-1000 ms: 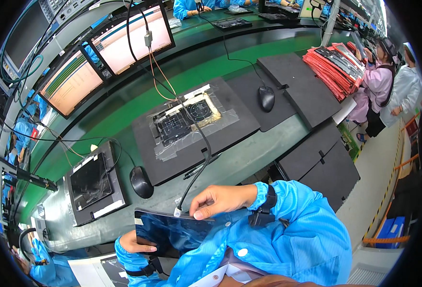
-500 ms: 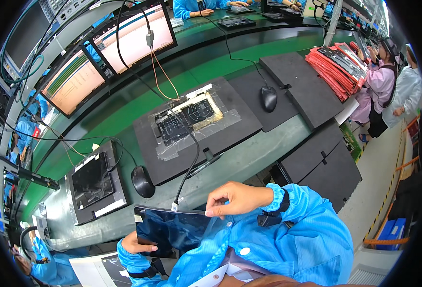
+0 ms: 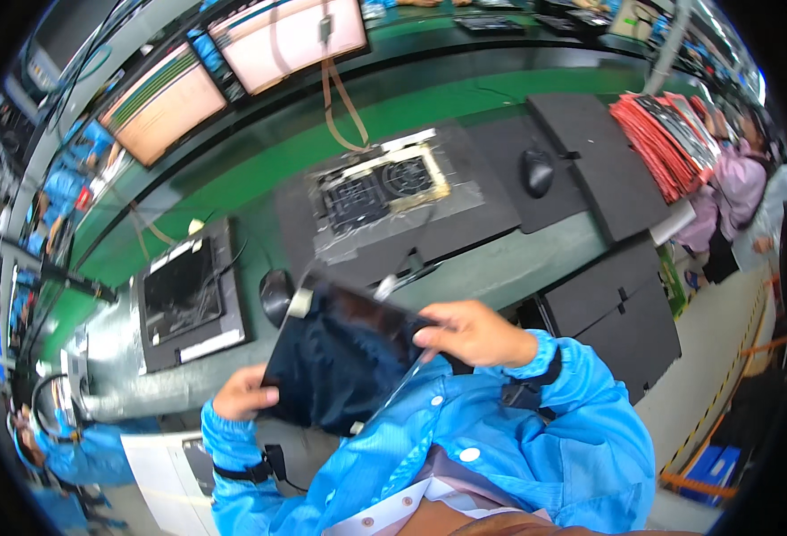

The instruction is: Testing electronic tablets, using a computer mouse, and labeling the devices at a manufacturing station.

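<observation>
A thin tablet [image 3: 344,357] with a glossy dark screen tilts in front of my chest, held in both hands. My left hand [image 3: 243,393] closes on its lower left edge, thumb on the front. At the upper right corner my right hand [image 3: 478,335] grips it, thumb on top and the other fingers partly hidden behind. Pale tape pieces show on two of its corners. A blurred white plug [image 3: 384,288] is by the tablet's top edge; I cannot tell whether it is plugged in.
Ahead lies a black board with a taped-down fixture [image 3: 384,188], flanked by two black mice [image 3: 276,297] [image 3: 537,171]. Another tablet [image 3: 182,290] rests on a black pad at left. Two monitors [image 3: 291,40] stand behind. Red sleeves [image 3: 661,143] are stacked at right, near other people.
The tablet has risen and tilted, with both hands moving up along with it. My right hand has shifted rightward and holds its corner. The whole view has swung slightly.
</observation>
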